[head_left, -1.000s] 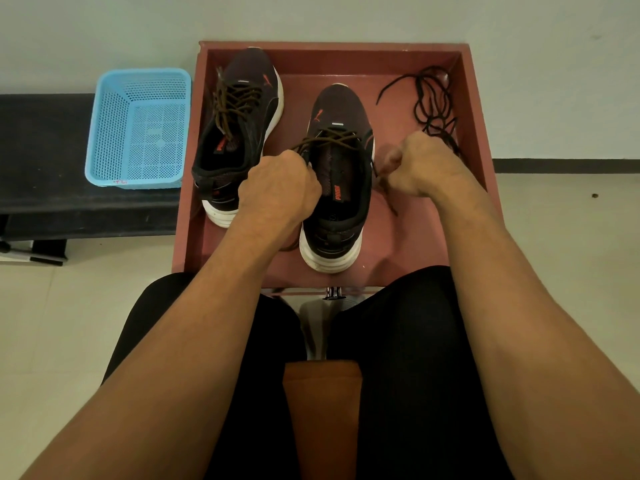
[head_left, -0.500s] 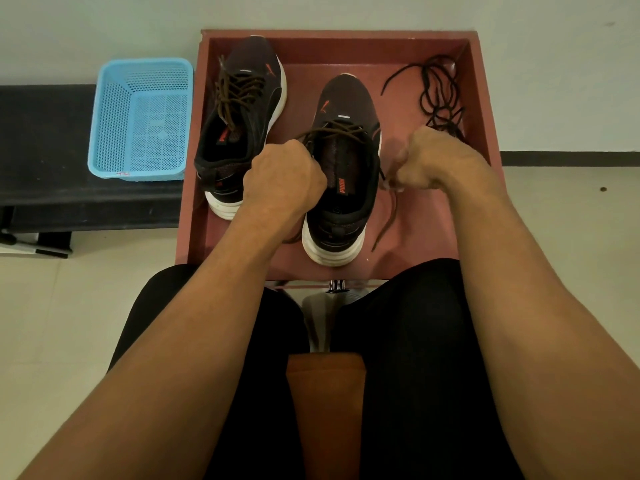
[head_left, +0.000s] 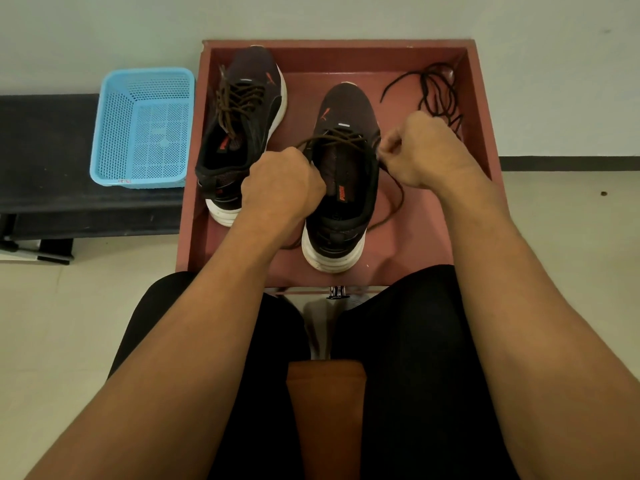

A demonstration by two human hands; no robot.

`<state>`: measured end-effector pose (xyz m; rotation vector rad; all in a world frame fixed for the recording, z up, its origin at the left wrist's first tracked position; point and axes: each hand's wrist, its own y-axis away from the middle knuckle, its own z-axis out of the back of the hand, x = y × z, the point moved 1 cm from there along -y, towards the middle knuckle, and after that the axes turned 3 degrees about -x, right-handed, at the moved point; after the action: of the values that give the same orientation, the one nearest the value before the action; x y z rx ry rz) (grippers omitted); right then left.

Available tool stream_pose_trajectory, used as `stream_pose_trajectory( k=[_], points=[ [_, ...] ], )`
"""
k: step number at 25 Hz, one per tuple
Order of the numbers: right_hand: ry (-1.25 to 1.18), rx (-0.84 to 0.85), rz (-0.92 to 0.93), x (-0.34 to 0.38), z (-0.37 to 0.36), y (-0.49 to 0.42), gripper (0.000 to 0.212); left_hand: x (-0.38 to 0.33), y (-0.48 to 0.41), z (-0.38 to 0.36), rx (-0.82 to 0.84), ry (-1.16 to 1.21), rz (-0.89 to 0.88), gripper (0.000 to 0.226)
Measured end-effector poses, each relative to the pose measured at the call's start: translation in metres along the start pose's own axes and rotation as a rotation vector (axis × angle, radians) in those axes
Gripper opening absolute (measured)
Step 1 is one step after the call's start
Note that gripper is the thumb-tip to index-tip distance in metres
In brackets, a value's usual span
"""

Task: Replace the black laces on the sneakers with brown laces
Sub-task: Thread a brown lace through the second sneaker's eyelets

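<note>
The left hand (head_left: 282, 187) and right hand (head_left: 420, 150) are each holding, in a closed grip, one end of the brown lace (head_left: 346, 137) on the right sneaker (head_left: 346, 202) in the tray (head_left: 346, 45); black laces (head_left: 434, 95) are lying far right.

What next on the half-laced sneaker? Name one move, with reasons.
Probably thread the brown lace end in the right hand through the next open eyelet: it crosses only the toe-end rows of the sneaker, and the left hand grips the other end.

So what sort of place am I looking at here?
Likely a plain indoor room, maybe a work corner: bare wall, pale hard floor, and a low black bench holding a blue basket.
</note>
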<state>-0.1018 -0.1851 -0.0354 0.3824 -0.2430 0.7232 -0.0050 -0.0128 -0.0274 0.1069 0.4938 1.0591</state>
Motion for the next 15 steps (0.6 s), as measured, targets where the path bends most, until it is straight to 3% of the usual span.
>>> stream_pose_trajectory(
  k=[3, 5, 7, 11, 15],
  points=[
    [0.207, 0.248, -0.034, -0.007, -0.006, -0.001, 0.020, 0.001, -0.001, 0.001, 0.017, 0.019, 0.023, 0.043],
    [0.201, 0.275, -0.070, -0.013, -0.010, 0.000, 0.024, 0.001, -0.001, 0.001, 0.024, 0.037, 0.026, 0.042],
    [0.085, 0.181, -0.096, -0.013, -0.009, -0.002, 0.021, 0.001, 0.000, 0.002, 0.026, 0.041, 0.018, 0.041],
    [-0.152, -0.059, 0.115, 0.000, 0.005, 0.010, 0.007, 0.001, -0.001, 0.002, 0.027, 0.040, 0.000, 0.039],
    [-0.091, -0.102, 0.078, 0.010, 0.007, 0.010, 0.007, 0.000, -0.001, -0.001, 0.030, 0.040, -0.025, 0.033]
  ],
)
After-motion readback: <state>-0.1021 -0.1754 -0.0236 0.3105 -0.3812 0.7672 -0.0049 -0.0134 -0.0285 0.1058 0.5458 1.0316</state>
